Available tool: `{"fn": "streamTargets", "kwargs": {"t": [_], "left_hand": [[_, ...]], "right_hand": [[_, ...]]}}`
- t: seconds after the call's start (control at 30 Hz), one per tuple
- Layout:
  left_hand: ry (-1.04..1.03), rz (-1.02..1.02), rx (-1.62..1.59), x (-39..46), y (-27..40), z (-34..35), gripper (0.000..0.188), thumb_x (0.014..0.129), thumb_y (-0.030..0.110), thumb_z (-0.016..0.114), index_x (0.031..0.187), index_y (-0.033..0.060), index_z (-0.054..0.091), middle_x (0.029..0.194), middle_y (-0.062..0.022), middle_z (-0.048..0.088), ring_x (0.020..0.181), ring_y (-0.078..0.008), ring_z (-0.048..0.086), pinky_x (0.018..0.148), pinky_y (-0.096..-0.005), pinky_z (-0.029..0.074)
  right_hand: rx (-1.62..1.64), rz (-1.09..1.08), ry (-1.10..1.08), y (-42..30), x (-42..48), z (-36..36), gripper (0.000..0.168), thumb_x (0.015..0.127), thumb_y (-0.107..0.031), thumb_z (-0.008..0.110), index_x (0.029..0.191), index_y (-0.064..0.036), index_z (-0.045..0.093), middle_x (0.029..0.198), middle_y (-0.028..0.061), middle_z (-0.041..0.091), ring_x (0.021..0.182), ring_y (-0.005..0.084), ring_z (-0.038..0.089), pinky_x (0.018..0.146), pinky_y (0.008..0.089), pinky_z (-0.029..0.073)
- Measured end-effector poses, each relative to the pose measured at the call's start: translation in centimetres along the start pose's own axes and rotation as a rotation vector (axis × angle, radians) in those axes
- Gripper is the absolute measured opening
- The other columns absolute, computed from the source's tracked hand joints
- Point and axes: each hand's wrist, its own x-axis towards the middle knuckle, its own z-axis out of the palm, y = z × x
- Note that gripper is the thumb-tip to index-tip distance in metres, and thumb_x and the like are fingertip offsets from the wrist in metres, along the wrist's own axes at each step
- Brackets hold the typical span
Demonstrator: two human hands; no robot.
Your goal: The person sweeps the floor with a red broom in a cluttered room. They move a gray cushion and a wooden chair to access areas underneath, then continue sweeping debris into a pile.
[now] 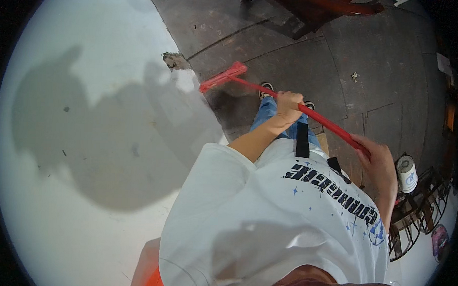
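Observation:
A red long-handled tool (326,122) with a wide crosswise head (223,77) slants across the view; whether it is a broom or a squeegee cannot be told. My left hand (289,105) is wrapped round the middle of its handle, above my shoes. Lower right, my right hand (372,153), slightly blurred, grips the handle near its end. The red head lies low by the foot of a white wall (110,176), over the dark floor (292,65). Beside it the wall's lower corner has a broken patch (175,61).
Brown wooden furniture (316,11) stands at the top. A small crumpled scrap (354,76) lies on the floor. At the right are a white cylindrical container (407,175) and a dark metal rack (419,214). Something orange (155,282) shows at the bottom left.

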Motion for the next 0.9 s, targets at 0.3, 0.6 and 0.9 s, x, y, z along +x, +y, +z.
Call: {"fn": "streamTargets", "kwargs": {"t": [0.3,0.6,0.9], "left_hand": [[-0.151,0.024,0.028,-0.7,0.9,-5.5,0.015,0.061,0.019,0.063,0.052,0.0106,0.053,0.056,-0.0085,0.057,0.060,-0.0276,0.057,0.062,-0.0394,0.039],[-0.146,0.137,-0.021,4.7,4.1,0.6,0.012,0.060,0.015,0.064,0.055,0.0129,0.053,0.059,-0.0050,0.057,0.065,-0.0271,0.057,0.066,-0.0405,0.038],[-0.120,0.157,-0.182,2.0,7.8,-5.4,0.014,0.060,0.011,0.063,0.055,0.0141,0.051,0.056,-0.0027,0.054,0.062,-0.0247,0.054,0.067,-0.0383,0.036]], "right_hand": [[0.184,-0.053,-0.038,-2.4,-1.9,-0.5,0.029,0.079,-0.007,0.056,0.109,-0.005,0.058,0.087,0.0137,0.064,0.069,0.0212,0.063,0.065,0.0307,0.049],[0.068,0.070,0.204,-0.7,-4.0,-1.1,0.029,0.080,-0.004,0.055,0.109,-0.007,0.058,0.079,0.0124,0.063,0.060,0.0152,0.059,0.056,0.0269,0.046],[0.023,-0.265,0.226,-2.6,-7.9,-4.2,0.025,0.073,0.001,0.060,0.098,0.002,0.061,0.080,0.0166,0.064,0.064,0.0216,0.062,0.057,0.0296,0.049]]}}
